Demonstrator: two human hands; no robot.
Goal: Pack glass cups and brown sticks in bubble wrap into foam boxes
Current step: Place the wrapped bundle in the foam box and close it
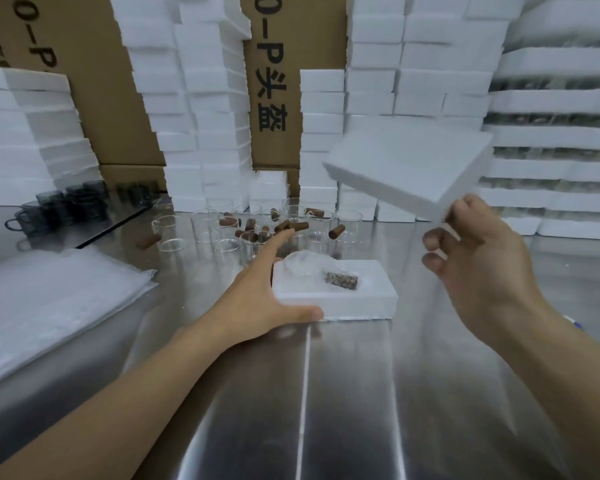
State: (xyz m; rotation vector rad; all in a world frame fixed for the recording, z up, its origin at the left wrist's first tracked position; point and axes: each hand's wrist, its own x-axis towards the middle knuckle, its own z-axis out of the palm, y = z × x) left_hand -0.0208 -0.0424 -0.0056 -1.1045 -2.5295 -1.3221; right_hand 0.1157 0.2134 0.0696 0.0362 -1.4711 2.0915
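A white foam box lies open on the steel table in the middle. In it sit a glass cup wrapped in bubble wrap and a brown stick in bubble wrap. My left hand rests against the box's left side, fingers straight along its far edge and thumb along its near edge. My right hand pinches the near corner of a white foam lid, held tilted in the air above and to the right of the box.
Clear glass cups and loose brown sticks stand behind the box. A stack of bubble wrap sheets lies at the left. Dark glass mugs sit far left. Stacked foam boxes and cardboard cartons line the back.
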